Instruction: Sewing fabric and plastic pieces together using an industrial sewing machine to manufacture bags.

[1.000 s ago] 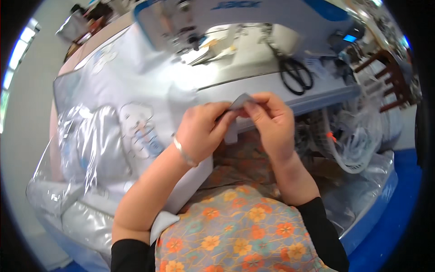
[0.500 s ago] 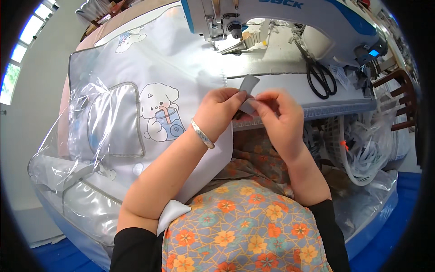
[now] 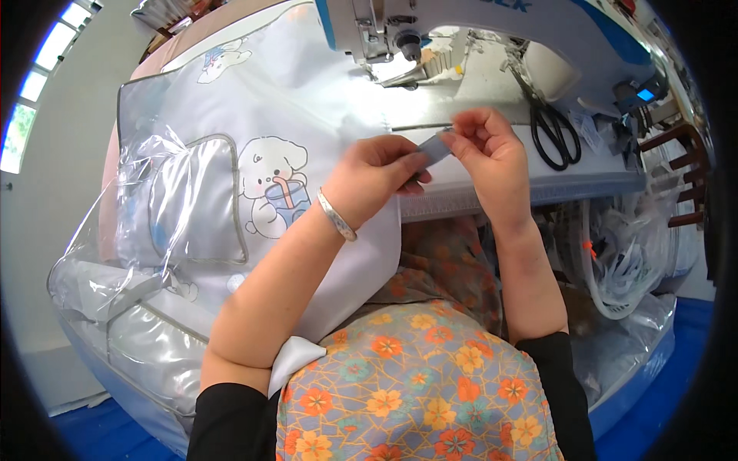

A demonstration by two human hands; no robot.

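Observation:
Between my two hands is a short grey strip point(image 3: 437, 148), stretched out in front of the sewing machine bed. My left hand point(image 3: 378, 170) pinches its near end between thumb and fingers. With thumb and fingertips closed, my right hand point(image 3: 490, 146) grips the far end. Left of my hands spreads a large white sheet of material point(image 3: 330, 115) printed with a cartoon puppy and a drink cup. A clear plastic layer with a grey-edged pocket point(image 3: 200, 200) lies over its left part. The sheet's right edge reaches under my left wrist.
A white and blue sewing machine point(image 3: 492, 23) stands at the back. Black-handled scissors point(image 3: 555, 137) lie on its bed, right of my right hand. Below the table's right side, a white basket point(image 3: 596, 261) holds plastic scraps. A brown wooden chair point(image 3: 680, 165) stands far right.
My right hand has moved up and right, and the grey strip, folded up before, is now drawn out between both hands. My left hand stays nearly in place.

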